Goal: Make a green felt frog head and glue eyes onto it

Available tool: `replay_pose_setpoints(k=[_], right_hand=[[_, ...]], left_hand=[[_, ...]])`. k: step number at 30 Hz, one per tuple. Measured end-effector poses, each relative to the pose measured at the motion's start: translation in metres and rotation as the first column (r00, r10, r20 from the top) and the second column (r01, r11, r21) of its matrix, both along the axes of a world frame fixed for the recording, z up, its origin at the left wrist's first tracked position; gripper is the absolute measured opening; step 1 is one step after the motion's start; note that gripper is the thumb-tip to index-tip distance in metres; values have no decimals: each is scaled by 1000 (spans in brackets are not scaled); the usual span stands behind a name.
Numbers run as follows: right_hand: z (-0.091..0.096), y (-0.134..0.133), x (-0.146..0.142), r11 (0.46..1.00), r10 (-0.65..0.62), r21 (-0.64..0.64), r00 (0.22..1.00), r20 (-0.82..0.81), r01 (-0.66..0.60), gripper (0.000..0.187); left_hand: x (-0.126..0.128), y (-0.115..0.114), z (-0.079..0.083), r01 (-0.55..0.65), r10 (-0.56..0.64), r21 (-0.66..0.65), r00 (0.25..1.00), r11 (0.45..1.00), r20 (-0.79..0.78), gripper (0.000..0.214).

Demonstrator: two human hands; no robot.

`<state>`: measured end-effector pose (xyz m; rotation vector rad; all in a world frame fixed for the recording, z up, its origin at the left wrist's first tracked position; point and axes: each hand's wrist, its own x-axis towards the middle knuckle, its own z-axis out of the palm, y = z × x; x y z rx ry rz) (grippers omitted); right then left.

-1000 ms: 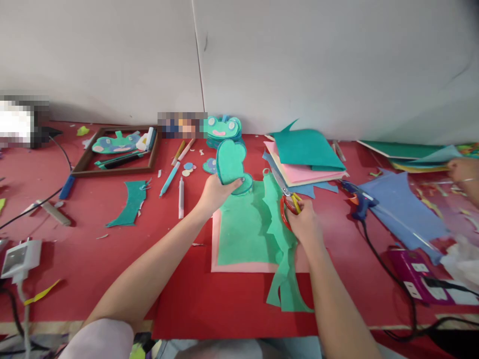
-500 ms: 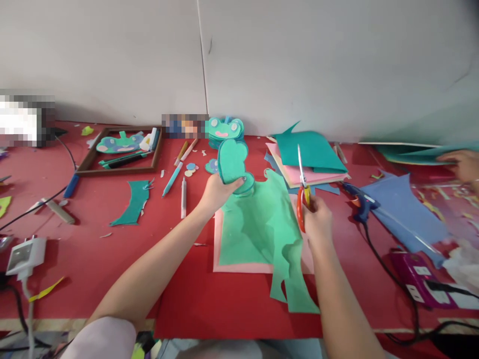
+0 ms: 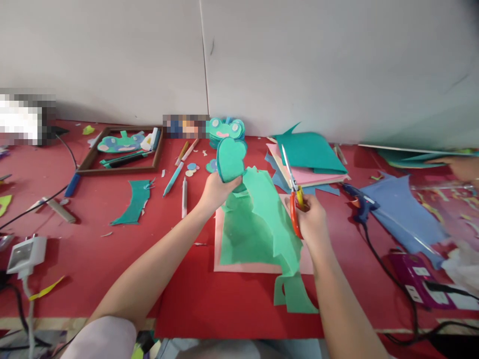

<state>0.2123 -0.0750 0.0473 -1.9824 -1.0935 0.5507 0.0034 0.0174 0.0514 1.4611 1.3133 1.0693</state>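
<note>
Green felt sheet (image 3: 258, 224) lies between both hands, on a pink sheet (image 3: 217, 244) over the red table (image 3: 112, 239), its far edge lifted toward the left hand. Far left of that hand: wooden frame (image 3: 88, 164) with scraps inside, a teal offcut (image 3: 136, 202), then loose pens (image 3: 183, 197) just beside the wrist. Left hand (image 3: 217, 192) clenched on a teal heart piece (image 3: 231, 159), held upright above the sheet's far edge; it seems to pinch the sheet too, cannot tell for sure. Right hand (image 3: 312, 224) grasping the scissors (image 3: 294, 199), blades together, pointing up and away, clear of the felt. Judged progress: the sheet's right edge is already cut ragged, a strip hangs toward the body, the middle is uncut, and no heart outline is cut from it yet. Room: bare red table near the body and left of the left forearm. Tight beyond the right hand, with a felt stack (image 3: 310, 154) near the blade tips. Glue gun (image 3: 359, 204) and its cord sit right of the right hand. Another person's hand (image 3: 462, 167) works far right, well apart.
</note>
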Motion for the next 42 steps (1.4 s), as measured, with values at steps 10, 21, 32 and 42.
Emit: replay_pose_setpoints(k=[10, 21, 32, 42], right_hand=[[-40, 11, 28, 976, -183, -93, 971, 151, 198, 45], [-50, 12, 33, 974, -166, 119, 964, -209, 194, 43], [-52, 15, 30, 990, -60, 112, 970, -234, 88, 41], [-72, 17, 35, 1000, -13, 17, 1000, -3, 13, 48]], left_hand=[[1, 3, -11, 21, -21, 20, 999, 1000, 30, 32], [2, 3, -14, 21, -21, -11, 999, 1000, 47, 34], [2, 2, -11, 11, -11, -14, 1000, 1000, 1, 32], [2, 1, -10, 11, -11, -17, 1000, 1000, -10, 32]])
